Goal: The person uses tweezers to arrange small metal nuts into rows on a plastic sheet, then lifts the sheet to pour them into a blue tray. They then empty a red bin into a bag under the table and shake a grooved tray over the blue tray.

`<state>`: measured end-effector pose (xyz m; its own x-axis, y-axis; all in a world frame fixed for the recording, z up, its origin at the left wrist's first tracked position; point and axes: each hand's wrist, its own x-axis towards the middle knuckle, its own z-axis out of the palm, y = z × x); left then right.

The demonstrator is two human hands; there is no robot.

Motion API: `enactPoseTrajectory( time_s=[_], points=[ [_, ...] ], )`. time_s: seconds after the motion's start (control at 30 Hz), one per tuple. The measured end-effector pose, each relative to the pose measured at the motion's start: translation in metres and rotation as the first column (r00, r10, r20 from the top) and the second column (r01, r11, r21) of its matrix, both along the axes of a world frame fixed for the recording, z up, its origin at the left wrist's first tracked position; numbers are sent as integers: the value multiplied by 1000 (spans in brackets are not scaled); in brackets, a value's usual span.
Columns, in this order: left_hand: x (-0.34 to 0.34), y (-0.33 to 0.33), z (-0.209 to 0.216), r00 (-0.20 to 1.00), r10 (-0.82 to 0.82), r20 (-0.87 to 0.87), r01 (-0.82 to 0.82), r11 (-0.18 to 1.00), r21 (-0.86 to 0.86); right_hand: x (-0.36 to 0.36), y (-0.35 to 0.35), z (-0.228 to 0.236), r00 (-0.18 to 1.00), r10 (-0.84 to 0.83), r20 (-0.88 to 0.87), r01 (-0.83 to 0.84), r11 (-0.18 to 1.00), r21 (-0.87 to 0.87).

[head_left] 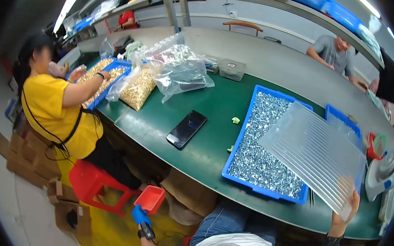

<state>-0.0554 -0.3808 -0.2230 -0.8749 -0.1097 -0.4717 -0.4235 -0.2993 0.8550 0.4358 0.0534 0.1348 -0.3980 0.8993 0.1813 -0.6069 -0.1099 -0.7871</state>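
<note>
My left hand (141,215), in a blue glove, grips the edge of a small red plastic tray (151,200) low beside the table, left of my lap. With my bare right hand (348,206) I hold the near right corner of a clear plastic panel with parallel grooves (317,148). The panel slants over a blue tray (229,165) full of small shiny metal pieces (262,149) and hides part of its right side. No pieces can be made out on the panel, and the inside of the red tray looks bare.
A black phone (186,129) lies on the green table (211,170). Beyond it are plastic bags (175,72) and a clear box (232,70). A white fan-like device (382,174) stands right. On the left a person in yellow (55,98) reaches into a blue tray of gold pieces (110,81).
</note>
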Motion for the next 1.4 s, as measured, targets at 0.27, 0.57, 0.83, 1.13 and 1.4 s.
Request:
enactPoseTrajectory(
  time_s=[0.27,0.57,0.83,1.13,1.4],
  points=[
    [-11,61,287,798,-1,-602,350,814,463,21,-2,-21,982,-120,-143,112,992,-65],
    [-58,376,256,786,-477,-393,614,679,403,38,-34,-4,972,-192,-137,189,981,-31],
    [-31,451,261,565,-809,-164,820,572,3,50,-34,-16,965,-261,-39,259,964,-62],
    [51,343,247,157,-925,-347,903,277,-328,5,43,-37,997,47,-63,-55,990,-133],
    [140,312,292,-291,-781,-553,218,509,-833,5,66,-15,999,32,0,-32,995,-94]
  ],
)
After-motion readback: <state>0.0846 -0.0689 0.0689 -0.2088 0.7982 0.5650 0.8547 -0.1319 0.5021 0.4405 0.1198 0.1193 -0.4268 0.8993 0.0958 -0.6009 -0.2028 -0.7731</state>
